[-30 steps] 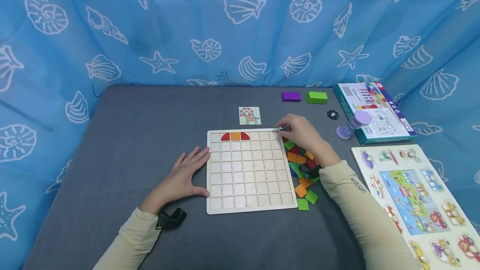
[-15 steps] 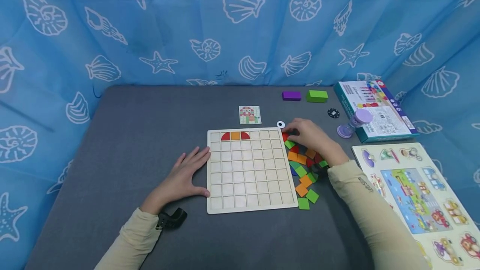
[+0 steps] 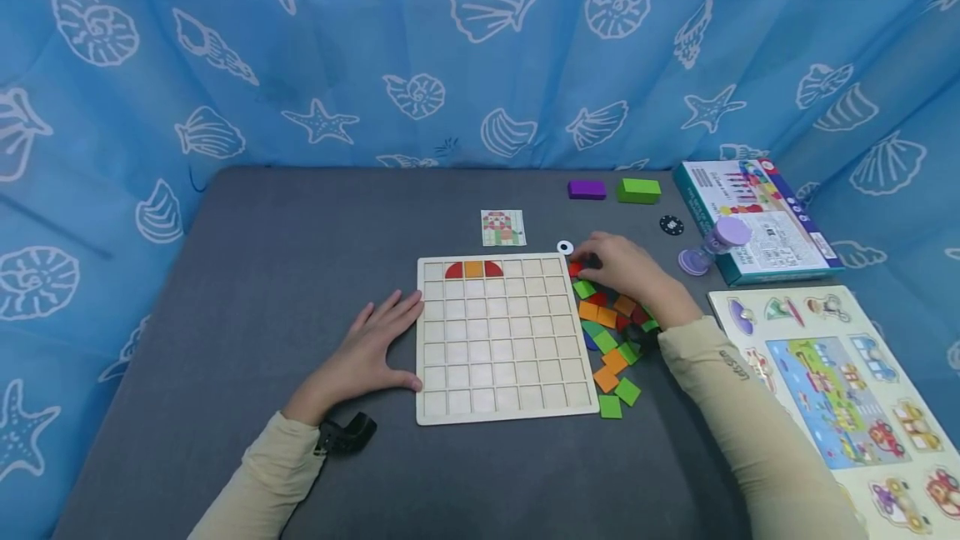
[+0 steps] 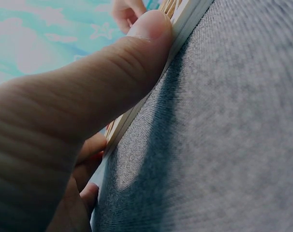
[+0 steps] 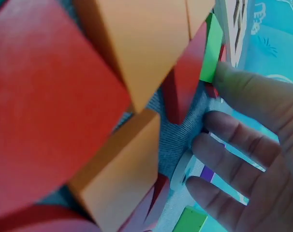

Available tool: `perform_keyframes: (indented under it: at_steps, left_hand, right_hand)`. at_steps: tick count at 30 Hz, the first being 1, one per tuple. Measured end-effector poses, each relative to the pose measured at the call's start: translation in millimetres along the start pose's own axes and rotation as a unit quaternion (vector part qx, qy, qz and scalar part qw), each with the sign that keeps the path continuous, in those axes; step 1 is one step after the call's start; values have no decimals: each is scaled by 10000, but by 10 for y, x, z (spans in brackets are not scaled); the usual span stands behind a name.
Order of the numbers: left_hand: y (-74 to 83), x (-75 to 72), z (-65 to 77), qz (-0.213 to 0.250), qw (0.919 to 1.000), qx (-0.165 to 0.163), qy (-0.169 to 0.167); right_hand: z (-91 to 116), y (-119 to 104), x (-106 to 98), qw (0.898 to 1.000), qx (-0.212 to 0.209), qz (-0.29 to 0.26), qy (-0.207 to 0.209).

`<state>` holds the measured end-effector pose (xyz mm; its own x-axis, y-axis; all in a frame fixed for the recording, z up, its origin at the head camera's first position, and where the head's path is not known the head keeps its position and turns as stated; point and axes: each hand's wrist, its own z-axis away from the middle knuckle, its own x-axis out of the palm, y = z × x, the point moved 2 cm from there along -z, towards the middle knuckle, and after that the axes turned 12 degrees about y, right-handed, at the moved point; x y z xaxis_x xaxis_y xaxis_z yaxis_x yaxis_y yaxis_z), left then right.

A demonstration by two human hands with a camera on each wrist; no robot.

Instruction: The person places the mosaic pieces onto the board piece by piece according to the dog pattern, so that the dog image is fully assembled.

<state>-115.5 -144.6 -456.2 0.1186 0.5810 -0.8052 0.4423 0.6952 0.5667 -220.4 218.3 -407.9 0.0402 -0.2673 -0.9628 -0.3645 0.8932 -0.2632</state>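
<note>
A pale wooden grid board (image 3: pixel 504 352) lies in front of me. In its top row sit an orange square (image 3: pixel 474 269) and two red quarter-round tiles (image 3: pixel 454 271), one on each side. My left hand (image 3: pixel 367 357) lies spread at the board's left edge; in the left wrist view its thumb (image 4: pixel 151 29) touches the rim. At the top right corner, my right hand (image 3: pixel 618 265) reaches to a red tile (image 3: pixel 575 269), thumb beside a green tile (image 5: pixel 212 48). A white disc with a dark centre (image 3: pixel 565 247) lies just beyond its fingers.
Orange, green, red and blue tiles (image 3: pixel 615 359) are heaped right of the board. A small pattern card (image 3: pixel 503 228) lies behind it. Purple (image 3: pixel 587 190) and green blocks (image 3: pixel 639 191), a black disc (image 3: pixel 671 225), an hourglass (image 3: pixel 715 246), a box (image 3: pixel 757 223) and a picture puzzle (image 3: pixel 832 390) stand farther right.
My right hand has let go of the white disc at the board's top right corner and shifted slightly right to the red tile. The left hand stays in place.
</note>
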Motion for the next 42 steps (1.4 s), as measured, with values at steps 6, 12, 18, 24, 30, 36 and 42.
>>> perform_keyframes:
  at_steps: [6,12,18,24,30,36,42]
  left_hand:
    - [7,-9,2,52,10000,18,-30]
    - [9,-15,-5,29,10000,38,-13]
    - [17,-15,-18,13,9999,100,-30]
    - [19,-27,-14,14,10000,91,-14]
    - [3,-14,10,-47,10000,12,8]
    - [4,-13,15,27,10000,72,56]
    - [13,-22,9,83,9999,125,45]
  right_hand:
    - [-3,-48,-29,9996,34,238,142]
    - [-64,-151,-104,9981,-12,552,286]
    - [-84,-152,-135,9969,146,661,409]
    - [-137,-388,-115,9971,17,-298,703]
    - [-349,-985,42,9929,-633,-787,632]
    - [-482,-1516,315,9891,-1323,-312,564]
    - [-515,-1744,439,9871,-1550,25,401]
